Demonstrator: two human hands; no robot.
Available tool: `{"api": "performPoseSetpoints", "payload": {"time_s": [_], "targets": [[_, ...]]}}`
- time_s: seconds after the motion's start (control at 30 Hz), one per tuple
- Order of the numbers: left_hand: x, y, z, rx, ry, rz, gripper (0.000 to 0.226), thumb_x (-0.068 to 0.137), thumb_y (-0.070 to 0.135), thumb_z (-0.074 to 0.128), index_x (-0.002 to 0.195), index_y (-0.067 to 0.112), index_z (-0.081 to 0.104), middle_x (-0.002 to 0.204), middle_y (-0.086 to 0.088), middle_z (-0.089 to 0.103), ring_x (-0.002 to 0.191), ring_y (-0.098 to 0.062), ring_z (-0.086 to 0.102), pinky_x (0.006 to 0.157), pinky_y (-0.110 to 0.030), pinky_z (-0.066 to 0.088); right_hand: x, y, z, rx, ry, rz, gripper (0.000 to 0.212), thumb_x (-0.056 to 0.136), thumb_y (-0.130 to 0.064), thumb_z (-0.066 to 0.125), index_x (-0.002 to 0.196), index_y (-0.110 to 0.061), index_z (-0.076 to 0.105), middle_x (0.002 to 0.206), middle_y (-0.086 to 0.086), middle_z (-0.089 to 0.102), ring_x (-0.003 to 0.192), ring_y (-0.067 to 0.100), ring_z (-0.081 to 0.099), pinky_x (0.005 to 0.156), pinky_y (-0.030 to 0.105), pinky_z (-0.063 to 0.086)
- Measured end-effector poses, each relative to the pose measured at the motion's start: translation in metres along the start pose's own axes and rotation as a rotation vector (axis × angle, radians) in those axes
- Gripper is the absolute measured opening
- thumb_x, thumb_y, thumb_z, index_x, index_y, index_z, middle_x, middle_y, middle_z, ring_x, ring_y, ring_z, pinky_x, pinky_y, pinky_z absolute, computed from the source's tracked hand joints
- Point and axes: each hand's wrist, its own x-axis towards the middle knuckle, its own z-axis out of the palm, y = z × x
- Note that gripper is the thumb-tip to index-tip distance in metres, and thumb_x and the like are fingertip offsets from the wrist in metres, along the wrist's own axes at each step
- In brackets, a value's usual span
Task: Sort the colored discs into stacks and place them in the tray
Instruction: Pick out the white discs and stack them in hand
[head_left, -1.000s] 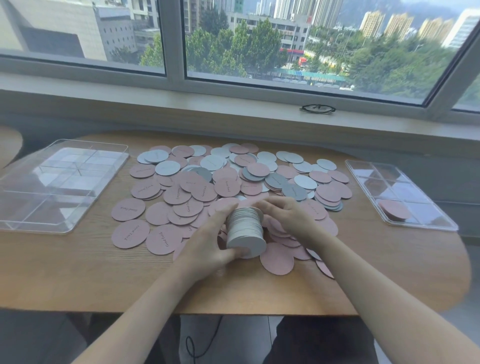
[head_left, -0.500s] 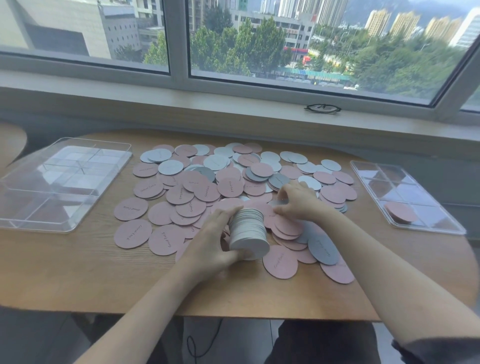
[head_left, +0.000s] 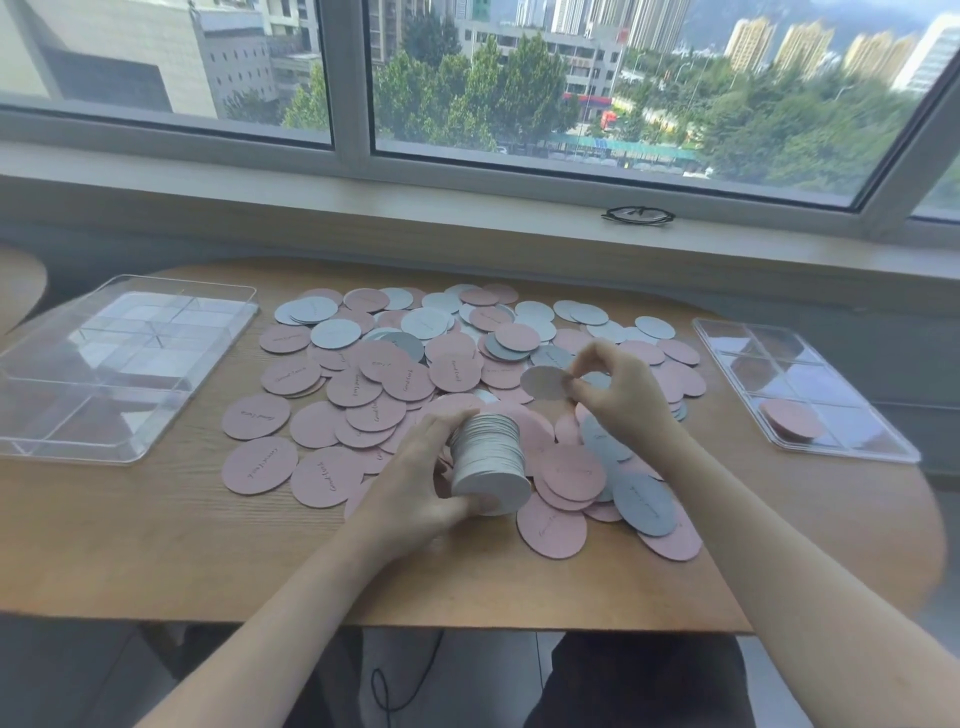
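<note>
The left hand (head_left: 415, 483) is gripping a tilted stack of grey discs (head_left: 488, 465) above the tabletop (head_left: 156, 545). At its one o'clock, the right hand (head_left: 623, 387) is pinching a single grey disc (head_left: 543, 383) over the scattered pink and grey discs (head_left: 395, 374). A clear tray (head_left: 810, 441) is lying at three o'clock.

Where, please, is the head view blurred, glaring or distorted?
Head view: daylight glares on the clear plastic tray at left; the right hand pinching a single grey disc looks slightly motion-blurred; the wide-angle lens bends the window frame.
</note>
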Motion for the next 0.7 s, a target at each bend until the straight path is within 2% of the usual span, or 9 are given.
{"api": "performPoseSetpoints", "payload": {"time_s": [0.1, 0.2, 0.3, 0.37, 0.43, 0.53, 0.6, 0.7], "targets": [[0.000, 0.000, 0.001, -0.020, -0.004, -0.005, 0.085, 0.070, 0.029, 0.086, 0.142, 0.038, 0.043, 0.116, 0.022, 0.048, 0.101, -0.010, 0.054, 0.080, -0.014, 0.046, -0.015, -0.012, 0.005, 0.192, -0.030, -0.006, 0.015, 0.085, -0.013, 0.073, 0.086, -0.021, 0.060, 0.088, -0.004, 0.071, 0.089, 0.014, 0.070, 0.082, 0.030, 0.054], [0.000, 0.001, 0.001, -0.052, -0.005, -0.005, 0.086, 0.070, 0.026, 0.087, 0.144, 0.035, 0.043, 0.126, 0.017, 0.049, 0.108, -0.011, 0.054, 0.084, -0.013, 0.046, -0.028, -0.024, 0.020, 0.315, -0.142, 0.005, 0.012, 0.089, -0.005, 0.069, 0.098, -0.011, 0.062, 0.089, 0.006, 0.073, 0.084, 0.016, 0.071, 0.075, 0.026, 0.055], [0.001, 0.000, 0.001, -0.036, -0.006, -0.003, 0.092, 0.069, 0.026, 0.088, 0.148, 0.028, 0.040, 0.135, 0.017, 0.045, 0.113, -0.004, 0.051, 0.087, -0.011, 0.044, -0.035, -0.022, 0.040, 0.335, -0.235, -0.016, 0.012, 0.093, -0.014, 0.062, 0.104, -0.017, 0.068, 0.091, 0.002, 0.074, 0.088, 0.024, 0.069, 0.084, 0.042, 0.056], [0.001, -0.002, 0.002, -0.009, -0.012, -0.030, 0.096, 0.068, 0.039, 0.085, 0.150, 0.029, 0.037, 0.131, 0.018, 0.048, 0.113, -0.004, 0.050, 0.087, -0.014, 0.045, -0.037, -0.021, 0.046, 0.332, -0.272, -0.016, 0.018, 0.094, -0.023, 0.057, 0.104, -0.023, 0.072, 0.095, -0.004, 0.074, 0.094, 0.018, 0.068, 0.089, 0.042, 0.054], [0.001, -0.005, 0.002, 0.040, -0.007, -0.046, 0.097, 0.065, 0.048, 0.082, 0.150, 0.034, 0.037, 0.127, 0.021, 0.051, 0.115, -0.006, 0.048, 0.091, -0.016, 0.043, -0.035, -0.023, 0.045, 0.333, -0.295, 0.003, 0.022, 0.097, -0.027, 0.055, 0.105, -0.021, 0.074, 0.098, -0.006, 0.074, 0.097, 0.012, 0.067, 0.091, 0.037, 0.051], [0.000, -0.004, 0.001, 0.008, 0.000, -0.067, 0.090, 0.063, 0.046, 0.083, 0.143, 0.039, 0.042, 0.115, 0.033, 0.049, 0.107, -0.007, 0.050, 0.085, -0.019, 0.047, -0.025, -0.023, 0.045, 0.260, -0.299, 0.018, 0.031, 0.100, -0.035, 0.051, 0.100, -0.014, 0.074, 0.095, 0.006, 0.072, 0.091, 0.022, 0.065, 0.087, 0.041, 0.050], [0.000, -0.003, 0.001, -0.022, 0.001, -0.072, 0.086, 0.062, 0.044, 0.084, 0.138, 0.042, 0.044, 0.113, 0.028, 0.051, 0.100, -0.009, 0.053, 0.079, -0.022, 0.051, -0.011, -0.019, 0.049, 0.144, -0.266, 0.063, 0.026, 0.099, -0.034, 0.054, 0.102, -0.019, 0.074, 0.094, 0.000, 0.071, 0.087, 0.014, 0.063, 0.084, 0.038, 0.051], [-0.002, -0.003, 0.000, -0.014, -0.001, -0.080, 0.086, 0.064, 0.038, 0.087, 0.138, 0.041, 0.044, 0.116, 0.021, 0.053, 0.102, -0.009, 0.054, 0.081, -0.022, 0.051, 0.014, -0.018, 0.060, -0.142, -0.269, 0.067, 0.026, 0.096, -0.037, 0.057, 0.111, -0.021, 0.073, 0.102, -0.006, 0.064, 0.095, 0.012, 0.058, 0.079, 0.030, 0.043]]}}
